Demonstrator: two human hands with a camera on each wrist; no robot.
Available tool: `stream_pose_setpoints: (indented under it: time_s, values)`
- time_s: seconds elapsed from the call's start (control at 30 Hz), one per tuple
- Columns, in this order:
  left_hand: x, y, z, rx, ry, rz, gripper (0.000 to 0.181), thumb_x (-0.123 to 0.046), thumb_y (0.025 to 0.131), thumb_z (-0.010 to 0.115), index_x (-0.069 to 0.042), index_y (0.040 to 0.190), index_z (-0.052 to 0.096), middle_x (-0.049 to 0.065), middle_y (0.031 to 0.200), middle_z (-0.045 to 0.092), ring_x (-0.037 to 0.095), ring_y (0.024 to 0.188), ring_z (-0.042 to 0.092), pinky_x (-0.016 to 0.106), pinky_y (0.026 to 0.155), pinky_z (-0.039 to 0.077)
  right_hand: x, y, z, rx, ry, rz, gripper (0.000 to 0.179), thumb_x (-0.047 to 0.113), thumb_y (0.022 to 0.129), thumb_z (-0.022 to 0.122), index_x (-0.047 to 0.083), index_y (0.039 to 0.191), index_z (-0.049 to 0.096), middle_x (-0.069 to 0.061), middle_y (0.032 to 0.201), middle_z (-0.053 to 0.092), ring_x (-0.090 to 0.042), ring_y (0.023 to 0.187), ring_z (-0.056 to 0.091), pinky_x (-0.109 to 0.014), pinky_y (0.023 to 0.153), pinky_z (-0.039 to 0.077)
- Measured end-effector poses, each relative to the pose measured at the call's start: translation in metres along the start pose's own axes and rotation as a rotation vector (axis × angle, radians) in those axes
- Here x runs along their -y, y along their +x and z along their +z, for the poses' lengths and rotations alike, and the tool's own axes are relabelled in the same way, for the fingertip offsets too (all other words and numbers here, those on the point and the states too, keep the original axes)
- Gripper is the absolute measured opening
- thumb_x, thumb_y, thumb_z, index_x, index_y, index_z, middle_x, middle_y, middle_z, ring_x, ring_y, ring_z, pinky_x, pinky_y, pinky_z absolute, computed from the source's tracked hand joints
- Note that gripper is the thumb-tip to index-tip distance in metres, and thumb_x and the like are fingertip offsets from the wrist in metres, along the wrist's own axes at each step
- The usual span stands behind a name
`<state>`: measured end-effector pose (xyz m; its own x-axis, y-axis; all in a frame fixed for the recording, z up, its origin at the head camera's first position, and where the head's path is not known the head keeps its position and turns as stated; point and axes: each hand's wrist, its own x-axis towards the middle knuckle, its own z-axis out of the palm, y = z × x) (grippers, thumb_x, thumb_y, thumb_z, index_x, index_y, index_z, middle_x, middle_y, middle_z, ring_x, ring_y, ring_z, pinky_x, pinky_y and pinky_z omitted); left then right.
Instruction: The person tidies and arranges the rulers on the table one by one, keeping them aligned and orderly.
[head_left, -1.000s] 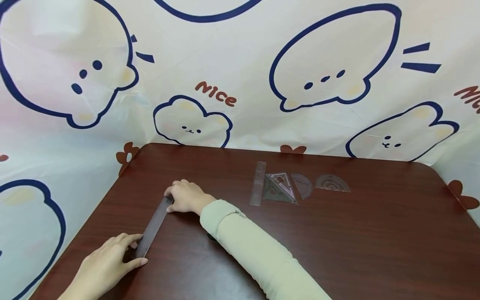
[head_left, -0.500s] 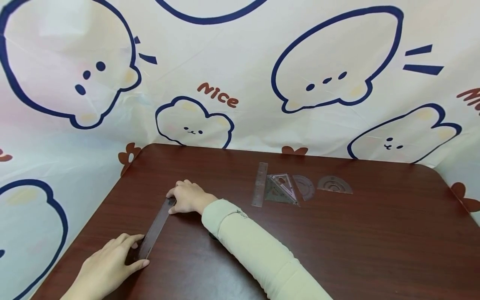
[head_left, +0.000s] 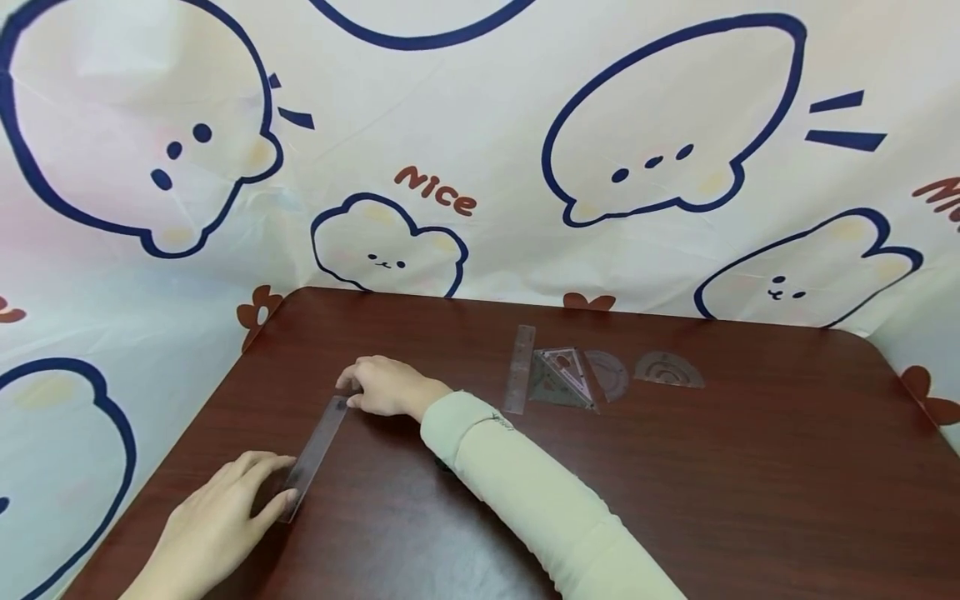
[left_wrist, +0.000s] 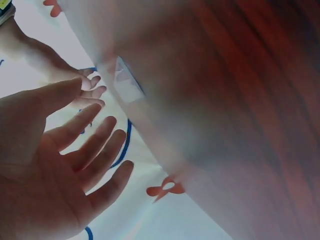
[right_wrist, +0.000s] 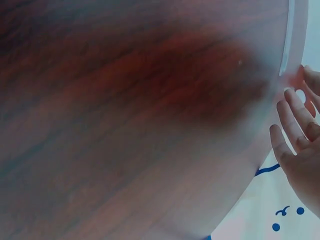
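1. Right hand (head_left: 393,387) has let go of the ruler (head_left: 318,442): half a second ago it had the far end, and now its thumb and loosely bent fingers hold nothing, just beside that end.
2. Left hand (head_left: 213,517) has shifted a little at the near end; I see its fingers nearly straight and spread, gripping nothing, though whether a tip touches I cannot tell.
3. I find the ruler lying slantwise on the left part of the surface (head_left: 675,492), about where it was.
4. It looks like a straight, greyish, see-through strip with a dark spot at its far end; any markings are too faint for me to read.
5. My head view loses part of its near end behind the left thumb.
6. From the left wrist, I can't identify a washed-out pale shape (left_wrist: 128,84); from the right wrist, a pale strip (right_wrist: 288,37) is cut off at the top.
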<state>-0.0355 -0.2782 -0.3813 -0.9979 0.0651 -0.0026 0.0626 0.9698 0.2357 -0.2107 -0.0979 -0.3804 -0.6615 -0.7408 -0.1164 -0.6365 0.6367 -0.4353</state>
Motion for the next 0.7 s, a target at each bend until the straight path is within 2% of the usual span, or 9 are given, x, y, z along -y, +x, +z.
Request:
stream_pose_setpoints:
  time_s: [0.2,0.4,0.7]
  values:
    - [-0.02,-0.002,-0.001,-0.073,-0.007,0.06,0.032,-0.027,0.09,0.074,-0.015,0.119,0.069,0.003,0.116,0.065,0.03,0.105,0.063,0.054,0.078,0.05,-0.003,-0.009,-0.008,-0.008,0.045,0.005,0.031,0.026,0.099,0.063,0.021,0.129,0.065,0.008,0.113,0.059,-0.005,0.104,0.055,-0.018,0.087,0.042]
    - [-0.046,-0.003,0.0,-0.133,-0.026,0.119,0.029,-0.024,0.089,0.076,-0.019,0.117,0.07,-0.003,0.113,0.066,0.024,0.103,0.064,0.05,0.077,0.052,-0.007,-0.02,-0.014,-0.034,-0.009,-0.015,0.032,0.028,0.1,0.061,0.02,0.13,0.064,0.006,0.117,0.061,-0.007,0.106,0.056,-0.021,0.087,0.044]
    - [-0.071,0.006,-0.001,-0.25,-0.085,0.207,0.029,-0.019,0.087,0.078,-0.024,0.114,0.071,-0.011,0.109,0.068,0.018,0.097,0.066,0.045,0.073,0.052,-0.013,-0.035,-0.019,-0.055,-0.014,0.012,0.031,0.026,0.099,0.062,0.019,0.129,0.065,0.006,0.117,0.064,-0.007,0.106,0.059,-0.023,0.086,0.047]
